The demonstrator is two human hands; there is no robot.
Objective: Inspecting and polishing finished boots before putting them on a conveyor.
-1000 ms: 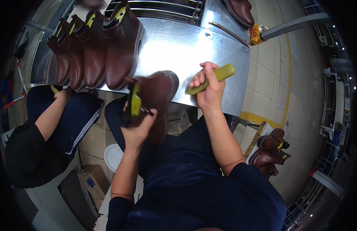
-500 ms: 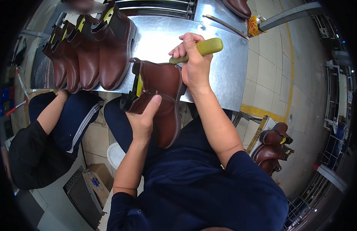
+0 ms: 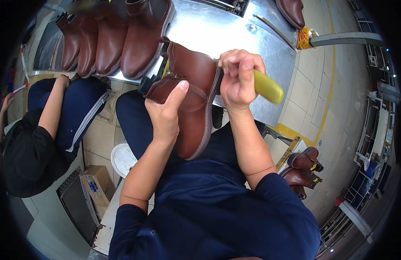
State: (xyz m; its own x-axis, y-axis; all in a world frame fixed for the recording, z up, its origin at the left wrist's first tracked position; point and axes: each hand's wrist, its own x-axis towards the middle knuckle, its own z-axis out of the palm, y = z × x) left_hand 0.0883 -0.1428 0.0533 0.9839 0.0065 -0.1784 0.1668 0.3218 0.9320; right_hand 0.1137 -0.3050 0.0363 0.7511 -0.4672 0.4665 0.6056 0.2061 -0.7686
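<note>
The boot (image 3: 196, 95) in the left hand (image 3: 166, 115) looks like smooth, glossy brown leather; the table (image 3: 235, 30) beyond is dull sheet metal.

A glossy reddish-brown leather boot (image 3: 192, 99) with a tan sole edge fills the centre of the frame. Right of it is a yellow-green tool handle (image 3: 268, 86). A shiny silver metal table (image 3: 218, 30) spans the top. Dark brown boots (image 3: 109, 39) stand at upper left. A navy blue shirt (image 3: 218, 216) covers the bottom.
</note>
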